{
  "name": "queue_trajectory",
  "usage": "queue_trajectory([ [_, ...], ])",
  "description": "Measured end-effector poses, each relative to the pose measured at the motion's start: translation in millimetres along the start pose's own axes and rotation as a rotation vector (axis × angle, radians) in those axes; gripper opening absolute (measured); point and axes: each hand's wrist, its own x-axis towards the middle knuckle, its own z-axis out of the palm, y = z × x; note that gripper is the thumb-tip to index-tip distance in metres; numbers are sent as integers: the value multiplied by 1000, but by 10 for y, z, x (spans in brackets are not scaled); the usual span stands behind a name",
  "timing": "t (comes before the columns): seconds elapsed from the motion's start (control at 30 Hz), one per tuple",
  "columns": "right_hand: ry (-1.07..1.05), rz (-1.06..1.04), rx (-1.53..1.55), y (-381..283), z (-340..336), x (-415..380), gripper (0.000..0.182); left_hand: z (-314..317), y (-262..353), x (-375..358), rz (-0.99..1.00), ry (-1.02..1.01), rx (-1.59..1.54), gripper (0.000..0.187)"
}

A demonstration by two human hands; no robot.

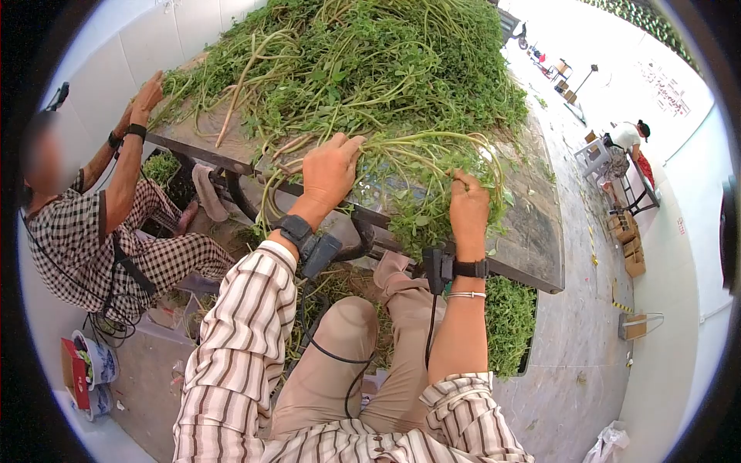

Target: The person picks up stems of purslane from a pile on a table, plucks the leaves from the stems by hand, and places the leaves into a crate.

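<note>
My left hand is closed round a bunch of long pale stems at the front edge of the table. Reddish stem ends stick out to its left. To the right, my right hand is pinched at the leafy side of the same bunch, where stems curve over and green leaves hang past the table edge. Behind both hands lies a large heap of green leafy plants. Black devices are strapped to both my wrists.
A co-worker in checked clothes sits at the left, hands at the heap's edge. Below the table stands a crate of greens. Another person bends over a table at the far right, near cardboard boxes. A black cable crosses my lap.
</note>
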Motion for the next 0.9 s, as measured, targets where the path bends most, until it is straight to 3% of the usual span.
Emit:
queue_trajectory([
  [0.2,9,79,156,-88,-29,-23,28,-16,27,0,-1,35,-5,18],
  [0.4,198,82,312,-5,-71,38,36,-11,24,-5,-9,34,9,19],
  [0.5,167,192,518,-60,-132,20,35,-6,19,-6,-11,37,0,19],
  [0.57,272,182,868,-155,-143,15,26,10,6,-8,-3,44,1,19],
  [0.7,132,164,709,-132,-211,4,25,6,13,-8,-2,43,7,19],
  [0.77,22,-23,423,-185,-173,-2,25,2,18,-6,-3,46,10,19],
  [0.9,8,-266,211,-177,12,41,29,-4,18,-5,-4,37,10,21],
])
